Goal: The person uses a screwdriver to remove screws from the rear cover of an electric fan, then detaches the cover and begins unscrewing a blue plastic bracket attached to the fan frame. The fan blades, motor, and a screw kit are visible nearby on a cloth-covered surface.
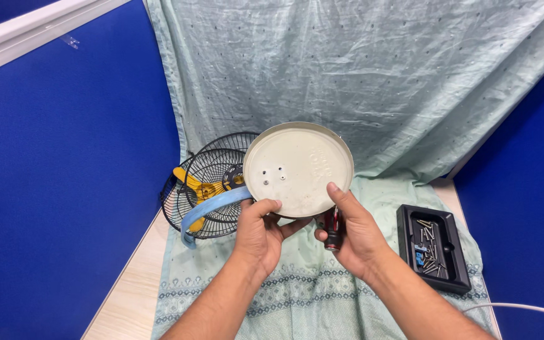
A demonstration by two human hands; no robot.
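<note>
Cream round metal pan (298, 169): held upright, underside facing, above both hands; left hand (259, 233) clamped on lower rim, right hand (354, 233) likewise, red-handled screwdriver (331, 232) tucked beneath.

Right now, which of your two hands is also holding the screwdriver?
The right hand: a red-and-black screwdriver is tucked in its palm beneath the round cream plastic disc. The left hand grips only the disc.

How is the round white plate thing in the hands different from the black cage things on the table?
The cream disc is solid, with a few small holes; the black wire grilles are open mesh you can see through. The disc is held up by the left hand and the right hand; the grilles rest on the cloth against the blue wall. The disc is pale, the grilles dark. Both are round.
</note>
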